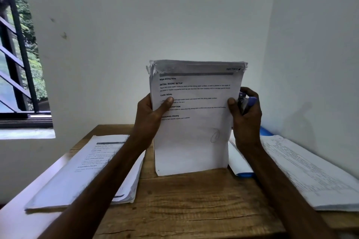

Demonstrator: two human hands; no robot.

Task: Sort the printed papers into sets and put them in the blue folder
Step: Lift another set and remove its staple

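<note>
You hold a stack of printed papers (194, 132) upright, its bottom edge on the wooden worktop (184, 205). Your left hand (149, 114) has its grip on the left edge, thumb across the front. Your right hand (246, 116) pinches the right edge and also holds a small blue tool (249, 102). The blue folder (245, 175) lies just to the right, partly under another pile (310, 172); a third pile (83, 172) lies on the left

Matt printed paper sheets (194, 122), rough grainy wooden table (184, 200), glossy blue plastic folder (244, 175), smooth painted wall (155, 15).
</note>
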